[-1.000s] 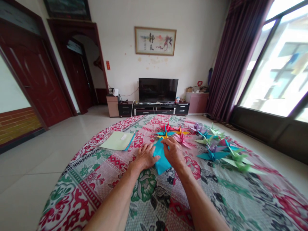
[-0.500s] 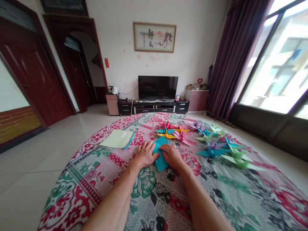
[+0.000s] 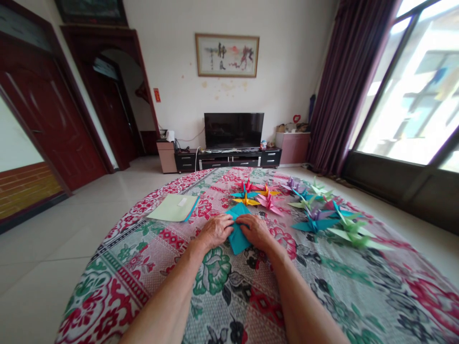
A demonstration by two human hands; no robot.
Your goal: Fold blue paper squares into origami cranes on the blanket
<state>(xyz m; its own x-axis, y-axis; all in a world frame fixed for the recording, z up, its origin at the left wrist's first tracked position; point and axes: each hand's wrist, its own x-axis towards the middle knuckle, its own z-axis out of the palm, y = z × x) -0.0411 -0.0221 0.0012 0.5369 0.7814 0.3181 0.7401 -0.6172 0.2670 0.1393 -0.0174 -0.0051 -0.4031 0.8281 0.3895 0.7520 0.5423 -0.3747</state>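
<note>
A folded sheet of blue origami paper (image 3: 239, 242) lies on the patterned tablecloth in front of me, narrow end towards me. My left hand (image 3: 217, 230) grips its left edge, fingers curled and pressed together. On the opposite side my right hand (image 3: 256, 230) has its bent fingers pressed onto the paper. The fingertips of both hands nearly meet at the paper's middle, and they hide part of the folds. Beyond them sit small folded paper cranes, among them a pink crane (image 3: 268, 202) and a yellow crane (image 3: 245, 200).
To the left rests a stack of paper sheets (image 3: 172, 208), pale green on top with blue beneath. Several more cranes spread over the right side, including a blue crane (image 3: 315, 223) and a green crane (image 3: 353, 233). The round table's tablecloth (image 3: 143, 267) reaches its edge at left.
My left hand's fingers have drawn in from a flatter spread to a tighter curl at the paper's edge. The right hand stays nearly in place. The view has shifted slightly.
</note>
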